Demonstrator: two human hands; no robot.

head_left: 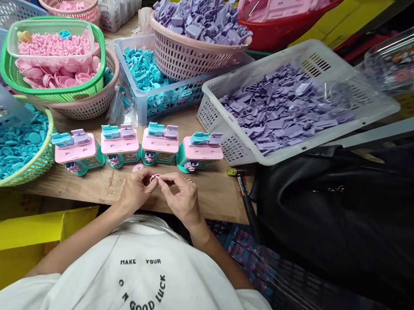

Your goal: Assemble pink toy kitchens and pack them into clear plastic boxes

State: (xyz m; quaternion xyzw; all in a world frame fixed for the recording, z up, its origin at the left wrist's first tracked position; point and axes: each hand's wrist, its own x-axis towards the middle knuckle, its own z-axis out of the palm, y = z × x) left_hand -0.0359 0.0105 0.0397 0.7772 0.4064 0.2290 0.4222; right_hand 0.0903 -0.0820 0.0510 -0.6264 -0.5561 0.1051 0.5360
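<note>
Just above the table's front edge, my left hand [139,187] and my right hand [182,196] meet, fingertips pinched together on a small pink plastic part [155,177]. Its exact shape is mostly covered by my fingers. A flat pink disc [138,167] lies on the wood right behind my left hand. Beyond my hands stands a row of several pink and teal toy pieces, among them a left-end toy [77,149] and a right-end toy [202,150]. Each carries a blue and a purple part on its pink top.
Behind the row are a white basket [262,159] of purple parts, a blue basket [142,110] of turquoise parts and a green basket [100,70] of pink parts. A hammer [243,190] hangs over the table edge beside a black bag [333,222]. A yellow box [28,231] sits at left.
</note>
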